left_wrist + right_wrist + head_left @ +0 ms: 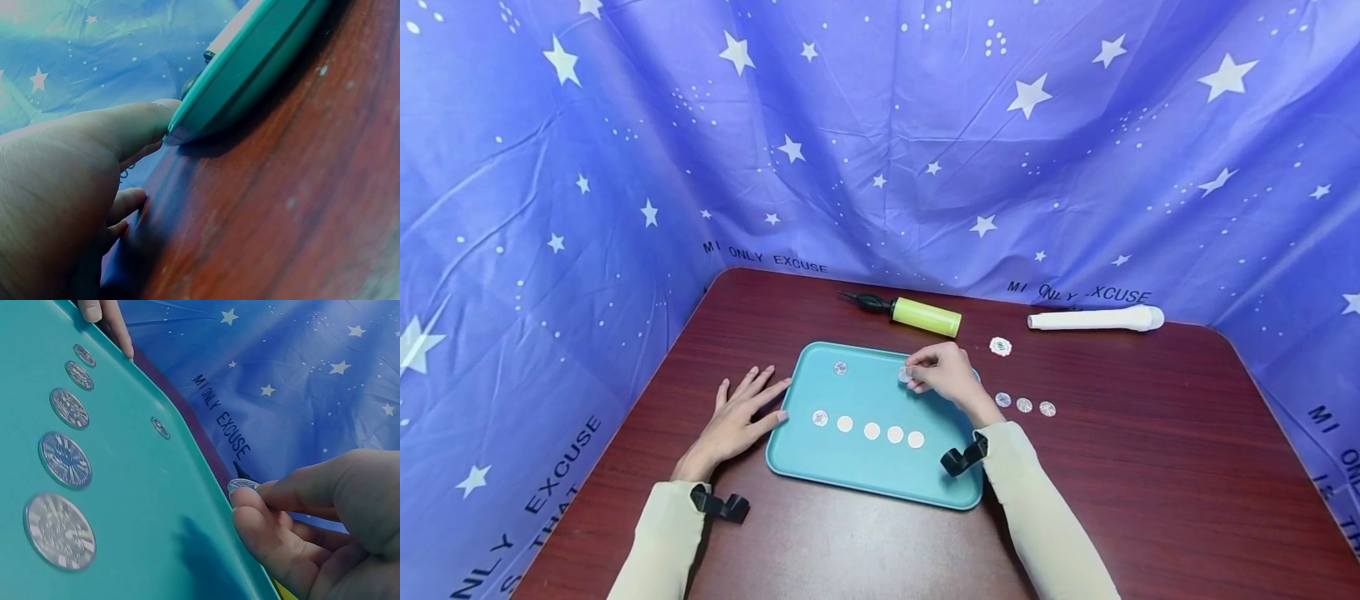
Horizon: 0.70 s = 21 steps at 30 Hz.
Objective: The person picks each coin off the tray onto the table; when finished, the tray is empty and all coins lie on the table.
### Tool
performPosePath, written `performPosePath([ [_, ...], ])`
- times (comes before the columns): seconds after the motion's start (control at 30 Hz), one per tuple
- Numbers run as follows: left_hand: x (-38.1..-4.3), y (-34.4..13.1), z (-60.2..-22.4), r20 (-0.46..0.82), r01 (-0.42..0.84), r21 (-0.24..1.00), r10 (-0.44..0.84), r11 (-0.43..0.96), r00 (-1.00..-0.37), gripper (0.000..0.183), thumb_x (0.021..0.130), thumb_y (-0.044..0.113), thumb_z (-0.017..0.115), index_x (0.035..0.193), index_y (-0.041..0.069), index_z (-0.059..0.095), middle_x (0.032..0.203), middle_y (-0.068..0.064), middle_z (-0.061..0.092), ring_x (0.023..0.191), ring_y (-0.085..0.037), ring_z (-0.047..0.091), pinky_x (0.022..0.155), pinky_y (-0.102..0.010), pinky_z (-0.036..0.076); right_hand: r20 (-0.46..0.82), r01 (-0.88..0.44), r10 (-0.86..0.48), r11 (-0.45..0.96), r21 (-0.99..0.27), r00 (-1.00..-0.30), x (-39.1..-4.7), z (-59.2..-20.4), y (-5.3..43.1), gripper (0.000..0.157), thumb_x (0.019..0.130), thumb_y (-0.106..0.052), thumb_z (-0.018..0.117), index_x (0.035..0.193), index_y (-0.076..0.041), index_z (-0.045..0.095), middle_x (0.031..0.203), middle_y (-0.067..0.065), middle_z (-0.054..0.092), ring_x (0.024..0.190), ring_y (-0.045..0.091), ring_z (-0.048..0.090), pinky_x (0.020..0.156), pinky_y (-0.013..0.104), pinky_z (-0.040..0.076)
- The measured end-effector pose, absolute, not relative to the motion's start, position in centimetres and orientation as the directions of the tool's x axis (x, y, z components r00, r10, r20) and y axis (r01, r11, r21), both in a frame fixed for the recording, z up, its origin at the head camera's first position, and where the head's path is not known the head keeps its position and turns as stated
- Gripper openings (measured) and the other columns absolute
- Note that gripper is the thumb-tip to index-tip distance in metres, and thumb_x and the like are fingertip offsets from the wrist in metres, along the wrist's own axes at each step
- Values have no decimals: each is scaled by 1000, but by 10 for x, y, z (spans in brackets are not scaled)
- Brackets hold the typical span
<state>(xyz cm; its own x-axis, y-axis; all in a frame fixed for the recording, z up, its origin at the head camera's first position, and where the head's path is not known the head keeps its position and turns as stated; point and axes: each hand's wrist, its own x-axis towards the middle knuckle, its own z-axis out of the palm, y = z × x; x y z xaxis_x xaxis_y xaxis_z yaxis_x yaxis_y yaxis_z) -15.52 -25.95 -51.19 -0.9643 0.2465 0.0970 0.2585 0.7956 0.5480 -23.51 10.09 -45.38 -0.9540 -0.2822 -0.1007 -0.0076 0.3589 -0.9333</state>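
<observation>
My right hand (pixel 946 377) pinches a silvery coin-like disc (pixel 242 485) between thumb and fingers, over the far right part of the turquoise tray (pixel 880 483). On the tray, several similar discs form a row nearer me, among them a patterned disc (pixel 820 418) at its left end. Another single disc (pixel 840 367) lies near the tray's far left corner. My left hand (pixel 737 425) has its fingers spread, and its thumb and a fingertip touch the tray's left rim. In the left wrist view, that rim (pixel 212 94) meets the thumb side of the hand.
Three more discs (pixel 1024 405) lie on the dark red table (pixel 1150 467) right of the tray. Behind them is a scalloped white piece (pixel 1000 347). A green hand pump (pixel 925 317) and a white stick-like object (pixel 1093 319) lie along the back, before a starry blue cloth (pixel 880 125).
</observation>
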Motion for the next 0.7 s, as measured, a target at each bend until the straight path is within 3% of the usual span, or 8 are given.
performPosePath([
  [0.7,-154,-259,-510,102,262,551,248,793,-963,57,95,42,64,148,27,51,163,-15,35,155,-44,20,116,-74,-3,-84,1,-240,329,-944,-967,-228,-459,148,20,91,2,67,107,13,71,91,28,75,62,6,70,63,26,61],
])
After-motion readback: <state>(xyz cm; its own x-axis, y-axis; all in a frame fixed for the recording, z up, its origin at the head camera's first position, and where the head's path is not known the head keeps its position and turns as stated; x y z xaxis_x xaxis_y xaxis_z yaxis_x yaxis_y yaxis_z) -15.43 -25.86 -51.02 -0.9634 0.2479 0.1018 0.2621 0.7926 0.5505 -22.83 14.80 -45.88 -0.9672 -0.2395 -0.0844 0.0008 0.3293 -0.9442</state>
